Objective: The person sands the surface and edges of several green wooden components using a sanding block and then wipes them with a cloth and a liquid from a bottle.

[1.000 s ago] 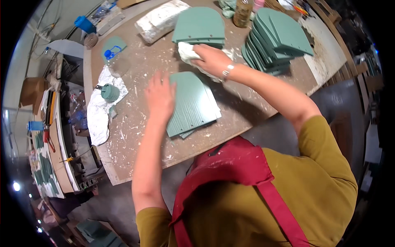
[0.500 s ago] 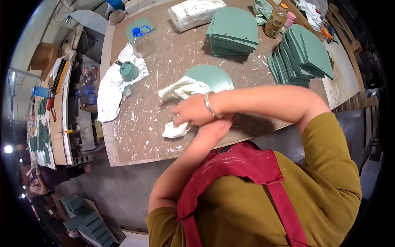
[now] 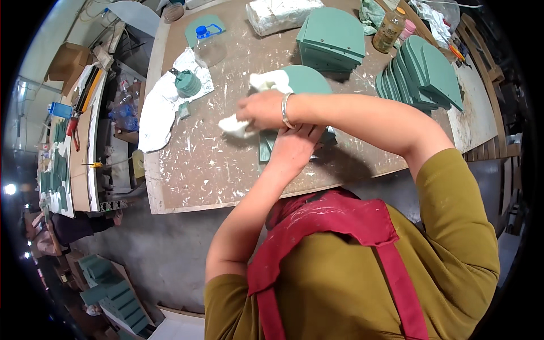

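Note:
A small stack of green round-topped panels (image 3: 309, 79) lies on the table in front of me, partly hidden by my arms. My right hand (image 3: 263, 110), with a silver bangle at the wrist, is closed on a white cloth (image 3: 237, 126) at the stack's left side. Part of the cloth spreads over the top panel; another end hangs toward the tabletop. Beneath my right wrist, my left hand (image 3: 294, 150) lies on the near part of the stack, fingers stretched forward. My right forearm covers its fingertips.
Taller green panel stacks (image 3: 331, 37) stand beyond and to the right (image 3: 422, 76). Close by are an amber bottle (image 3: 390, 31) and a white wrapped bundle (image 3: 283, 14). At left, a green lidded container (image 3: 187, 83) sits on a white cloth (image 3: 161, 116) near a clear blue-capped jug (image 3: 209, 51).
My right hand has swept the cloth away from me over the panel. More of the stack's near left corner shows. The whole view has shifted slightly.

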Action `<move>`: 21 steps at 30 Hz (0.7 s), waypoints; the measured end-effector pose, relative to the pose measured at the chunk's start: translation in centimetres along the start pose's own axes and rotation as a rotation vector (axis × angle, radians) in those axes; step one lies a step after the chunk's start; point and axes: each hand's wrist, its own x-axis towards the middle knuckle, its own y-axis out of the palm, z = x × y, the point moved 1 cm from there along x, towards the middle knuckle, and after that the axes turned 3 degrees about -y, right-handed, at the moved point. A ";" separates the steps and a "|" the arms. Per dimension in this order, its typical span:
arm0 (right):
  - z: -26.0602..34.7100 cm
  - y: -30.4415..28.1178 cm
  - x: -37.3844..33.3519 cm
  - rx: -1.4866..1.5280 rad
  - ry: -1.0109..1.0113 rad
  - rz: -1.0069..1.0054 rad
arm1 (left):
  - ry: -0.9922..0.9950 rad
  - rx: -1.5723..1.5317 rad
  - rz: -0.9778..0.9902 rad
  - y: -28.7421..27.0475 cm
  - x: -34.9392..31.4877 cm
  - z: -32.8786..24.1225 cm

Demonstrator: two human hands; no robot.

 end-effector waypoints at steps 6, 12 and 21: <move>1.6 -1.2 -1.9 -0.002 -0.166 0.003 | -0.095 -0.019 -0.115 2.7 -1.1 0.2; -6.3 -0.2 -0.3 -0.090 0.237 -0.303 | -0.050 0.101 -0.133 0.3 0.2 -2.1; -7.5 1.0 -0.3 -0.214 0.220 -0.214 | -0.163 0.163 -0.101 1.1 -0.1 -2.7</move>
